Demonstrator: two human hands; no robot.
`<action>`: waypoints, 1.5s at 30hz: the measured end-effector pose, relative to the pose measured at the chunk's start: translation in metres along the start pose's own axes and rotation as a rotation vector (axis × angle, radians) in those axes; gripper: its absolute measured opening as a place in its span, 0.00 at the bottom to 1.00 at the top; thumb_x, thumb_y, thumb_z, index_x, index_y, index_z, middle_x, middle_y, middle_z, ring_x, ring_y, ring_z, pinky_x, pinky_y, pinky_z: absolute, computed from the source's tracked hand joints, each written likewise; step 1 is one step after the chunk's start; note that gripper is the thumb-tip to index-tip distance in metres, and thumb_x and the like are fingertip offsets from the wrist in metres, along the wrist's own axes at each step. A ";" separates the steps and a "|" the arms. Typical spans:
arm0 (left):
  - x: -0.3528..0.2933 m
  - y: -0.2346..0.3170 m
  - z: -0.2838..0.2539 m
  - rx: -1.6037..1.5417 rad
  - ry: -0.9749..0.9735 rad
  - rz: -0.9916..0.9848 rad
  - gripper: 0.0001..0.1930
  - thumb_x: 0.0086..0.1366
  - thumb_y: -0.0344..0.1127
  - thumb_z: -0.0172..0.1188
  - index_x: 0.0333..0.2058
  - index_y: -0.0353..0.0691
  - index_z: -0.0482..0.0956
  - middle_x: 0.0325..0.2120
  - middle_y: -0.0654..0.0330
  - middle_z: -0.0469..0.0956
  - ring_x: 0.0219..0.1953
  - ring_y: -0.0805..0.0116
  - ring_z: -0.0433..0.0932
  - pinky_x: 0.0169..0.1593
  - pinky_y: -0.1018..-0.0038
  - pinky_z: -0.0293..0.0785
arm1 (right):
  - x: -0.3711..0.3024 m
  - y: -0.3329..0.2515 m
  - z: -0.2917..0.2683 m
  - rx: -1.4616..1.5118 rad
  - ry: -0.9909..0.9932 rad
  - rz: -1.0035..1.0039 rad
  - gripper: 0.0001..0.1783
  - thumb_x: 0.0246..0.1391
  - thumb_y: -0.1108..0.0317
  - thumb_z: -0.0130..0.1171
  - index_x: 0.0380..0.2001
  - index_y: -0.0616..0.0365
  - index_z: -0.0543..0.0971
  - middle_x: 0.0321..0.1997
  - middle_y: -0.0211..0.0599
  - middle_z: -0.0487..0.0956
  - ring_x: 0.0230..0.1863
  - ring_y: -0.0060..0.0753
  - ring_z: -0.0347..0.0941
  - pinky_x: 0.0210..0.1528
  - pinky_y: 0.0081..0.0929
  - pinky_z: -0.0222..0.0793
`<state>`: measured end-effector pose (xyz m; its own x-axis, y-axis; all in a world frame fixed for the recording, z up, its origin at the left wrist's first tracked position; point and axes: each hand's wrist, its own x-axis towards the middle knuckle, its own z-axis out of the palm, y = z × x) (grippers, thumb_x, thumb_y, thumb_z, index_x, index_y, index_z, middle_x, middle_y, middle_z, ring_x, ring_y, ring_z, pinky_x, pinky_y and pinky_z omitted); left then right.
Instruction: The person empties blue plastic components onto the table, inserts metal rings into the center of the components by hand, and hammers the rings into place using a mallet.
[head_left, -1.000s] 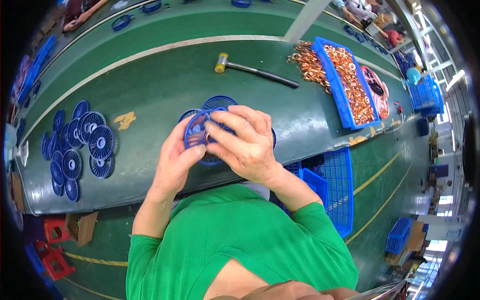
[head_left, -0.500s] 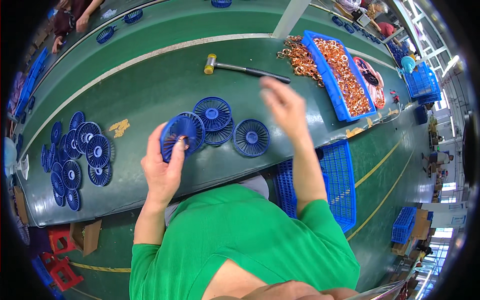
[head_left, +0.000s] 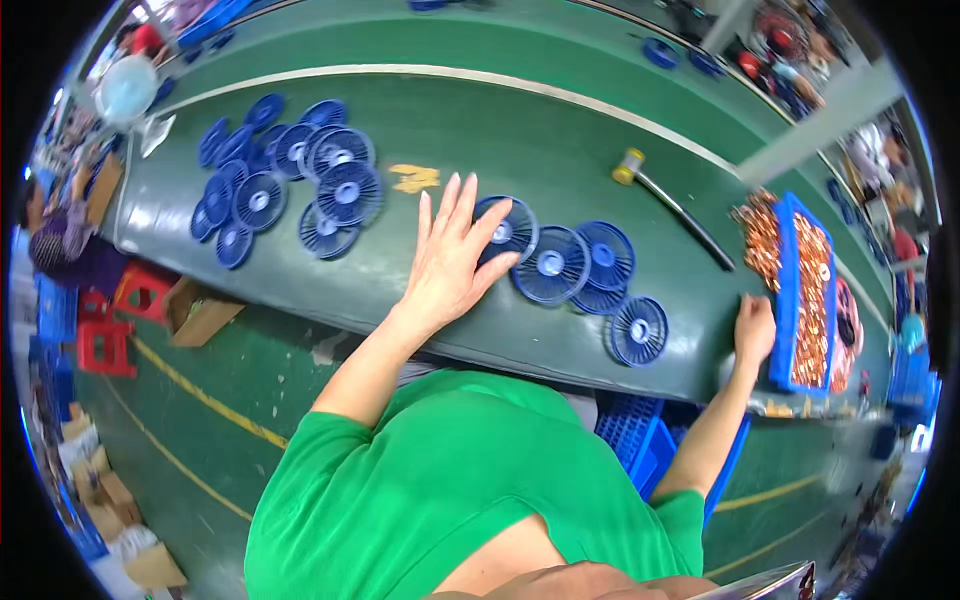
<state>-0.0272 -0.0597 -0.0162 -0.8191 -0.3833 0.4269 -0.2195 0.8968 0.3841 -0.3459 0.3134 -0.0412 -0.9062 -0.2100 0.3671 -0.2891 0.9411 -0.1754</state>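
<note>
My left hand [head_left: 450, 250] is open, its fingers spread. Its thumb and index finger lie over the near side of a blue slotted plastic disc [head_left: 518, 232], partly hiding it. More blue discs [head_left: 551, 264] lie to its right, some overlapping, with a single disc [head_left: 638, 331] at the end. My right hand [head_left: 755, 328] is curled closed just left of a blue tray [head_left: 787, 300] of copper-coloured rings [head_left: 812, 300]. Whatever its fingers hold, if anything, is hidden.
A hammer [head_left: 685, 218] with a yellow head and black grip lies beyond the discs. Loose copper-coloured rings [head_left: 760, 240] are heaped beside the tray. A pile of blue discs [head_left: 258, 200] covers the left end of the green table [head_left: 450, 130]. Blue crates [head_left: 640, 440] stand below the edge.
The disc my left hand held up now lies on the table, and that hand has opened over it. My right hand moved right to the ring tray. The view has turned left.
</note>
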 end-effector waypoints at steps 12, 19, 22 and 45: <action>-0.026 -0.114 -0.045 0.522 0.063 -0.477 0.31 0.58 0.46 0.62 0.60 0.47 0.67 0.62 0.39 0.60 0.64 0.40 0.58 0.65 0.40 0.46 | -0.072 -0.126 -0.044 0.931 -0.241 -0.012 0.07 0.57 0.70 0.61 0.36 0.62 0.78 0.26 0.27 0.78 0.27 0.15 0.73 0.28 0.15 0.70; -0.019 -0.084 -0.051 -0.074 0.772 -0.472 0.14 0.69 0.36 0.55 0.47 0.33 0.76 0.30 0.58 0.80 0.28 0.72 0.75 0.35 0.76 0.73 | -0.092 -0.187 -0.071 0.964 0.053 -0.493 0.07 0.49 0.79 0.65 0.34 0.63 0.80 0.34 0.40 0.81 0.31 0.27 0.77 0.31 0.19 0.73; -0.006 -0.042 -0.041 -0.345 0.735 -0.332 0.12 0.66 0.32 0.59 0.45 0.33 0.77 0.36 0.60 0.79 0.35 0.74 0.74 0.41 0.77 0.73 | -0.101 -0.205 -0.077 0.916 0.208 -0.626 0.11 0.42 0.79 0.69 0.32 0.60 0.80 0.33 0.38 0.79 0.31 0.34 0.76 0.31 0.25 0.73; -0.008 0.064 -0.011 -1.008 -0.006 -0.292 0.20 0.66 0.29 0.49 0.56 0.35 0.60 0.36 0.55 0.76 0.38 0.69 0.76 0.44 0.71 0.72 | -0.122 -0.261 -0.077 0.721 0.016 -0.900 0.13 0.44 0.74 0.64 0.36 0.60 0.75 0.32 0.36 0.75 0.31 0.37 0.73 0.32 0.30 0.70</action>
<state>-0.0283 -0.0017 0.0139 -0.8088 -0.5512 0.2050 0.1322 0.1692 0.9767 -0.1362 0.1137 0.0307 -0.2800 -0.7202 0.6347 -0.9426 0.0810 -0.3240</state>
